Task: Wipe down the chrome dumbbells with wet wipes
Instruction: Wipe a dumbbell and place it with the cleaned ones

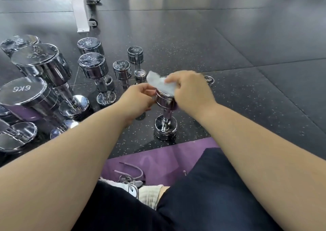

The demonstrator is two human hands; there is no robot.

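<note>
A small chrome dumbbell [165,123] stands upright on the black speckled floor in front of me. My left hand [136,99] curls round its upper head from the left and steadies it. My right hand [189,91] pinches a crumpled white wet wipe [159,82] and holds it against the top face of that head. Several larger chrome dumbbells [93,70] stand upright to the left, among them one marked 6KG [23,93].
A purple mat [158,160] lies under my crossed legs, with a laced shoe [128,183] in the middle. A white wheeled equipment frame [82,10] stands at the back left. One more small dumbbell head [209,80] peeks out behind my right hand.
</note>
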